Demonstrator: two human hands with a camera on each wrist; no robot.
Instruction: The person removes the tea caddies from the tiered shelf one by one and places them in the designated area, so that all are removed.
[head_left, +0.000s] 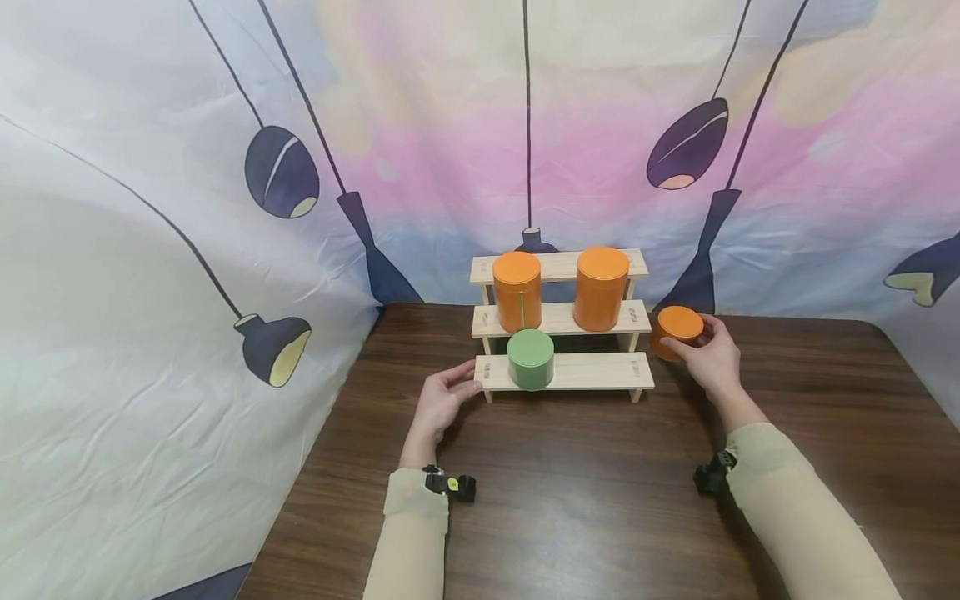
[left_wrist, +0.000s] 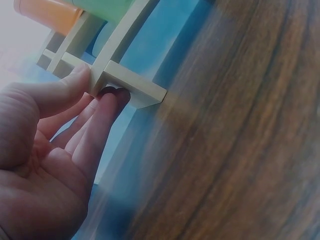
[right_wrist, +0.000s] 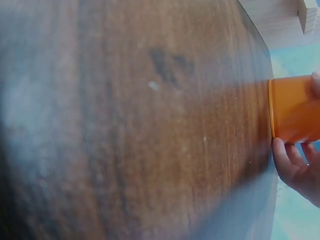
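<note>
My left hand point(head_left: 442, 402) pinches the left end of the lowest board of a three-step wooden display rack point(head_left: 592, 371). In the left wrist view, the thumb lies against the wood and fingertips reach under it. At the rack's right side, my right hand point(head_left: 716, 358) grips a short orange canister point(head_left: 678, 321), upright with its lid on top; in the right wrist view its base edge is at the tabletop. A short green canister point(head_left: 531, 360) stands left of centre on the lowest board. Two tall orange canisters, one left point(head_left: 517, 292) and one right point(head_left: 602, 287), stand on the middle board.
The rack stands near the back of a dark wooden table point(head_left: 577, 500). Behind it hangs a pastel cloth point(head_left: 450, 100) printed with dark lamps. Each wrist wears a small black camera, the left one point(head_left: 465, 487) and the right one point(head_left: 712, 473).
</note>
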